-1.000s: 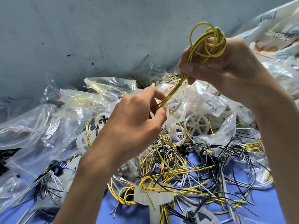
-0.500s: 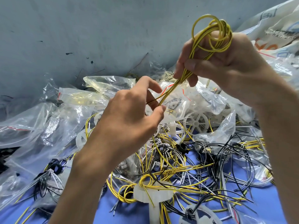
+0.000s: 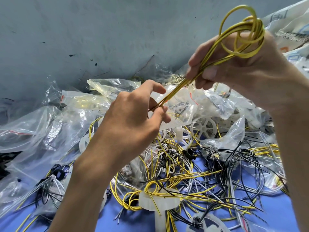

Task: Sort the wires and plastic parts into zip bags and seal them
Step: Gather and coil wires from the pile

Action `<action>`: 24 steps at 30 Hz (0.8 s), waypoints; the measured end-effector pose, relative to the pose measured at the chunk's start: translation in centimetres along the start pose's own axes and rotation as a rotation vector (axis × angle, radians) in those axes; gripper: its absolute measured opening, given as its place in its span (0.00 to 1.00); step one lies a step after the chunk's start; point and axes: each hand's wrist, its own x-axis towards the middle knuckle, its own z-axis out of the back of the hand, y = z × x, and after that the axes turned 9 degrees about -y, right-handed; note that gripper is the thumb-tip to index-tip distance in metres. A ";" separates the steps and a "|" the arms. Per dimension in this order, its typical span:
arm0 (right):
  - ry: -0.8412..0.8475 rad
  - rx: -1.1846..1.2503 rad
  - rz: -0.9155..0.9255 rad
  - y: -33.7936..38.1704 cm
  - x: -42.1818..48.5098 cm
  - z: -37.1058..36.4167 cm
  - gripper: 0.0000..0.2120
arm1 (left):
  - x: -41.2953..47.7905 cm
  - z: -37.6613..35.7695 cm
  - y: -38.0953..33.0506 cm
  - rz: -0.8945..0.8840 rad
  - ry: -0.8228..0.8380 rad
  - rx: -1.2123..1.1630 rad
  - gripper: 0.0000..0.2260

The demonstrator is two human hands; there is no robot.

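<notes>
My right hand [image 3: 247,69] is raised at the upper right and holds a coil of yellow wires [image 3: 242,36] looped over its fingers. The bundle's straight tail runs down-left to my left hand [image 3: 133,118], which pinches its end between thumb and fingers. Below both hands lies a tangle of loose yellow, black and white wires [image 3: 192,173] on the blue table [image 3: 275,213]. White plastic parts sit among them: a spoked wheel [image 3: 203,128] and a flat disc with a stem [image 3: 158,198]. Clear zip bags [image 3: 87,99] with red seal lines are piled at left and behind.
A grey wall [image 3: 100,30] rises right behind the pile. Printed white sacks [image 3: 292,25] lean at the upper right. Crumpled clear bags [image 3: 33,144] cover the left side of the table. A dark object [image 3: 3,164] shows at the left edge.
My right hand has lifted the yellow coil higher and to the right. The tail has slid through my left hand, which now pinches it nearer its end.
</notes>
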 end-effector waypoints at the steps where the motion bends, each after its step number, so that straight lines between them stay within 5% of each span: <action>1: -0.026 -0.025 0.011 -0.1 0.1 -0.1 0.09 | 0.0 0.0 0.0 0.001 0.000 -0.004 0.12; 10: -0.085 -0.221 -0.033 -0.4 0.4 -0.5 0.05 | 0.0 0.2 0.0 -0.013 0.030 0.020 0.15; 17: 0.137 -0.470 -0.154 -0.2 0.4 -0.5 0.22 | 0.0 0.1 -0.4 -0.014 0.056 -0.033 0.17; 24: 0.326 -0.561 -0.177 -0.1 0.3 -0.4 0.16 | 0.0 -0.2 -1.1 0.014 0.086 -0.217 0.17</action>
